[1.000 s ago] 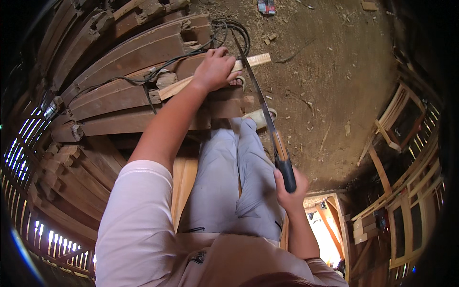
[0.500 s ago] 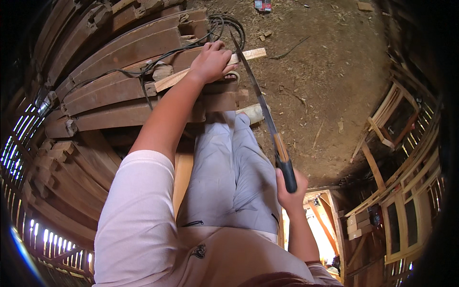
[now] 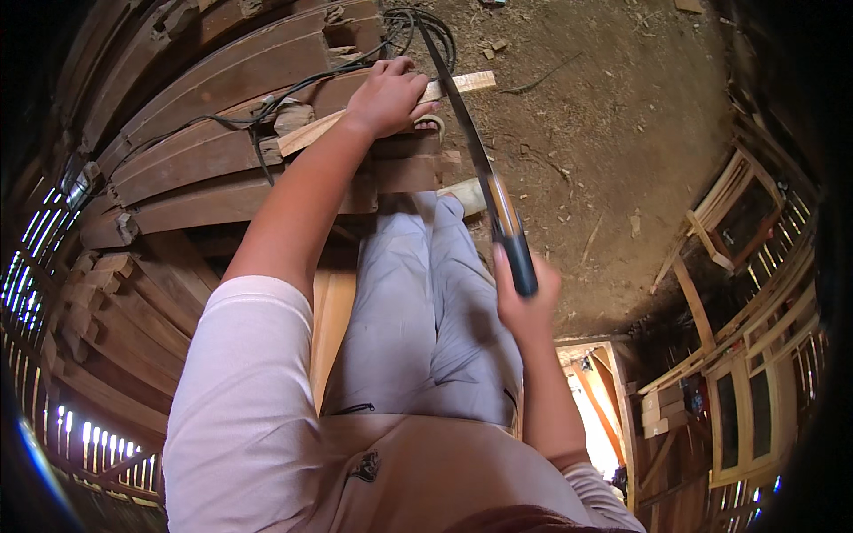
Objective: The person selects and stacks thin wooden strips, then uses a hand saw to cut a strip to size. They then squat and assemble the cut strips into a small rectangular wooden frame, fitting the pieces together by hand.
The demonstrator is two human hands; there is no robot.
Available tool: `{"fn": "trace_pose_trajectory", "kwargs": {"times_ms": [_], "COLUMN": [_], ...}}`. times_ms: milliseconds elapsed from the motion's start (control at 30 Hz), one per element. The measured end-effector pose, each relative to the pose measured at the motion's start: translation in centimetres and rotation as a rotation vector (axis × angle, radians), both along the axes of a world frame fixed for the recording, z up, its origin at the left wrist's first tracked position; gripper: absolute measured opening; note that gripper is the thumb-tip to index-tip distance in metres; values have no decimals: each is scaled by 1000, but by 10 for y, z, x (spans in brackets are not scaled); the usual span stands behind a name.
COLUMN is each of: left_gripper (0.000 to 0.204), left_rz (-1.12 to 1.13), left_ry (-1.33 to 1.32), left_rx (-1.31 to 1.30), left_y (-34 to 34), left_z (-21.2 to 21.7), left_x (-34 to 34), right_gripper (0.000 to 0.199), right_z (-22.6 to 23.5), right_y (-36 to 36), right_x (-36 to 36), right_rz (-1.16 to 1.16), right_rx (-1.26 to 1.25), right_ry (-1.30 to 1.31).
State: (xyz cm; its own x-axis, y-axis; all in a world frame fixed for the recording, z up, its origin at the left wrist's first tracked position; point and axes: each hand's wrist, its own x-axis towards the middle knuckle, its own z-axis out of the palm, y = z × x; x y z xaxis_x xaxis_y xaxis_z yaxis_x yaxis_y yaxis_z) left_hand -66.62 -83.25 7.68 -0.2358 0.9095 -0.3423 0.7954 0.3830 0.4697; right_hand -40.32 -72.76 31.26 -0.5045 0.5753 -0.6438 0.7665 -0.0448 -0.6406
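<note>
The left hand point(image 3: 388, 93) reaches out at full stretch toward the upper middle of the frame, palm down, fingers spread flat and pressing on a pale wooden strip point(image 3: 373, 114) that lies across a stack of dark curved planks point(image 3: 222, 169). The right hand point(image 3: 524, 302), in the centre right, is drawn back near the body, its fingers clamped around the dark handle of a handsaw point(image 3: 484, 173). The saw's long thin blade runs up and left to the strip, just right of the left hand; whether its teeth touch the wood is hard to tell.

Against half a second ago, the right hand sits lower and the saw is pulled further back.

The strip is light, straight and square-edged; the planks are brown, weathered and bowed. A black cable point(image 3: 293, 89) loops over them. The dirt floor point(image 3: 622, 133) is littered with chips.
</note>
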Motion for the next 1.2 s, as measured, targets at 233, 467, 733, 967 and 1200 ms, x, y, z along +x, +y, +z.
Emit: {"fn": "trace_pose_trajectory", "kwargs": {"times_ms": [233,467,733,967,1200], "left_gripper": [43,43,46,45,41], "left_rz": [-12,-16,-11,-36,11], "left_ry": [44,14,49,56,58], "left_rx": [13,13,6,35,26], "left_y": [3,2,2,6,3], "left_z": [3,0,3,3,5], "left_x": [1,-1,0,0,0], "right_gripper": [23,29,17,27,19], "right_z": [37,-80,46,-79,-21], "right_y": [6,16,7,14,14], "right_x": [-1,-77,45,-40,-1], "right_rz": [-61,-83,30,-7,-12], "right_rx": [-61,-37,-25,29,-105], "right_ry": [-87,135,-48,156,32]}}
